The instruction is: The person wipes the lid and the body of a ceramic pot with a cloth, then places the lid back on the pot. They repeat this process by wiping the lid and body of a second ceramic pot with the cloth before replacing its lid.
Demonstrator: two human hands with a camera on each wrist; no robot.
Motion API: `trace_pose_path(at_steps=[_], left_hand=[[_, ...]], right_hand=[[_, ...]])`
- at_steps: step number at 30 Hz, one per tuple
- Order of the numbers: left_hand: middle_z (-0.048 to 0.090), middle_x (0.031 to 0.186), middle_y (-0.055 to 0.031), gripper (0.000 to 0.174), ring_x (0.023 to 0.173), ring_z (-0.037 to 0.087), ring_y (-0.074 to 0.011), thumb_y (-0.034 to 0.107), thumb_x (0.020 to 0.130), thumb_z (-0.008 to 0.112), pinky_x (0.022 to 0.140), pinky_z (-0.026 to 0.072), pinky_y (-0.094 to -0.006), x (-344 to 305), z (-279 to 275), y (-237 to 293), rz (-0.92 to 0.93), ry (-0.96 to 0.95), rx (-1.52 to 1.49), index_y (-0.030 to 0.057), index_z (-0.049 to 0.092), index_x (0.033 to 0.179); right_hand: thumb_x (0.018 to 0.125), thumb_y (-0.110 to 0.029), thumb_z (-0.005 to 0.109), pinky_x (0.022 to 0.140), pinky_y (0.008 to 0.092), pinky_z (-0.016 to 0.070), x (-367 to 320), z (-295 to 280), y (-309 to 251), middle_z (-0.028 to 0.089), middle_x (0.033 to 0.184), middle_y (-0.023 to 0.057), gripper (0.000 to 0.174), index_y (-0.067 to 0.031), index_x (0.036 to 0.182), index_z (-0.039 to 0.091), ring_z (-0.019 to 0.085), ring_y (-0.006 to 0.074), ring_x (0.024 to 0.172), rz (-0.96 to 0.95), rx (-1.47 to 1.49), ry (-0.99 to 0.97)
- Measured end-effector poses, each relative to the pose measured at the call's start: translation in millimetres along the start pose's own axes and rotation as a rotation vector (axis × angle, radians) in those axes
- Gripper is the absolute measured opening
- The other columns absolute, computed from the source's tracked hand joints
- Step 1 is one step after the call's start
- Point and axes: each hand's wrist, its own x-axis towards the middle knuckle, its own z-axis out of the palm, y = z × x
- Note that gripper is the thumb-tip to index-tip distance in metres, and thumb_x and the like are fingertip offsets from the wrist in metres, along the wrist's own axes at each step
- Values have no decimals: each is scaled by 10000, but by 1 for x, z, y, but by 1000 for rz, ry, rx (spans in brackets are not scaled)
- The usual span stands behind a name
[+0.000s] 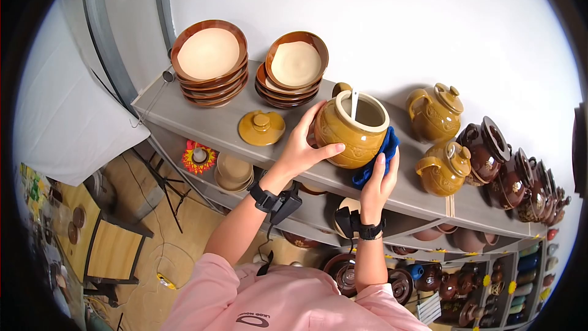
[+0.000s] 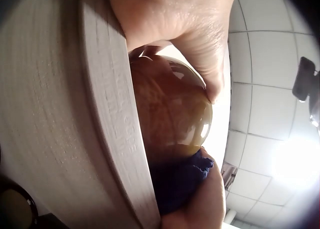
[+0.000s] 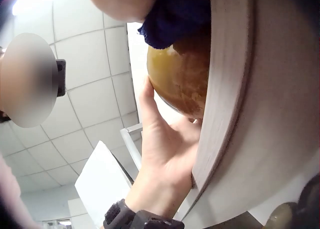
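A mustard-brown glazed jar (image 1: 352, 141) without its lid is tilted over the shelf's front edge, a white spoon handle (image 1: 354, 104) standing in its mouth. My left hand (image 1: 302, 149) grips the jar's left side, thumb across the front; the left wrist view shows this hand (image 2: 175, 19) on the jar (image 2: 175, 104). On the jar's right side my right hand (image 1: 378, 187) presses a blue cloth (image 1: 384, 154), its fingers wrapped by or behind the cloth. The cloth (image 3: 175, 19) also shows against the jar (image 3: 177, 74) in the right wrist view. The matching lid (image 1: 261, 127) lies on the shelf, left of the jar.
Two stacks of brown-rimmed bowls (image 1: 209, 55) stand at the shelf's left. Two mustard lidded pots (image 1: 436, 113) and a row of dark brown pots (image 1: 484, 150) stand to the right. Lower shelves hold more pottery; a black tripod (image 1: 173, 187) stands on the floor at left.
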Motion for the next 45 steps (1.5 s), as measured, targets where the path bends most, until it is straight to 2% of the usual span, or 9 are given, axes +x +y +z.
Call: trace_pose_path(at_steps=[5, 14, 18, 23, 27, 31, 34, 41, 45], left_hand=[[378, 1414, -167, 952, 1305, 399, -243, 215, 740, 805, 1055, 383, -357, 0, -1, -4, 42, 14, 24, -29, 222, 1453], [278, 1478, -136, 999, 1385, 259, -225, 293, 755, 785, 1143, 216, -362, 1, -2, -8, 55, -37, 47, 5, 156, 1476], [312, 1455, -176, 978, 1357, 314, -248, 278, 777, 789, 1118, 277, -373, 4, -5, -9, 79, -35, 62, -11, 160, 1467], [325, 1446, -170, 981, 1344, 333, -240, 274, 769, 796, 1111, 286, -365, 4, -8, -12, 71, -37, 12, -13, 167, 1465], [309, 1458, -132, 953, 1370, 284, -222, 259, 769, 775, 1136, 225, -356, 2, -4, -2, 17, -53, 20, 5, 182, 1471], [301, 1458, -134, 958, 1371, 277, -225, 261, 765, 776, 1135, 225, -358, 3, -3, -2, 15, -48, 21, 2, 182, 1470], [305, 1454, -136, 967, 1369, 279, -225, 267, 761, 781, 1134, 226, -359, 3, -3, -3, 25, -51, 33, 0, 179, 1469], [320, 1444, -138, 964, 1360, 293, -224, 273, 763, 787, 1130, 233, -358, 3, -2, -5, 57, -44, 40, -1, 188, 1466], [321, 1447, -141, 966, 1357, 304, -225, 268, 762, 790, 1127, 243, -359, 4, -5, -10, 85, -48, 72, -2, 187, 1467]], right_hand=[[988, -166, 440, 1086, 403, 301, 0, 3, 0, 440, 1413, 203, 433, 62, 1355, 423, 421, 313, 1307, -61, -26, 2], [942, -149, 459, 1120, 473, 214, -4, 8, -15, 308, 1497, 232, 471, 38, 1373, 419, 303, 408, 1366, -248, -298, -24], [806, -146, 601, 1086, 575, 216, -11, 11, -21, 305, 1478, 277, 519, -93, 1319, 551, 259, 514, 1330, -488, -607, -101], [734, -171, 657, 1077, 576, 262, -5, 12, -26, 412, 1445, 183, 482, -200, 1215, 653, 267, 498, 1326, -626, -703, -157], [873, -195, 539, 1113, 481, 230, 4, 11, -19, 432, 1419, 224, 477, -20, 1316, 522, 384, 365, 1317, -417, -459, -9], [991, -349, 449, 1002, 382, 433, 23, 9, 3, 549, 1316, 113, 461, -18, 1310, 490, 552, 232, 1178, 614, 759, 113], [989, -355, 455, 1012, 392, 432, 29, 0, -6, 565, 1296, 109, 467, -18, 1311, 488, 556, 235, 1174, 800, 855, 58], [1016, -279, 428, 1067, 360, 358, -12, 18, -26, 450, 1406, 102, 464, -14, 1394, 391, 459, 224, 1277, 557, 602, 188], [973, -88, 440, 1141, 459, 154, -30, 27, -30, 192, 1548, 222, 488, -29, 1448, 347, 209, 380, 1417, -177, -348, 18]])
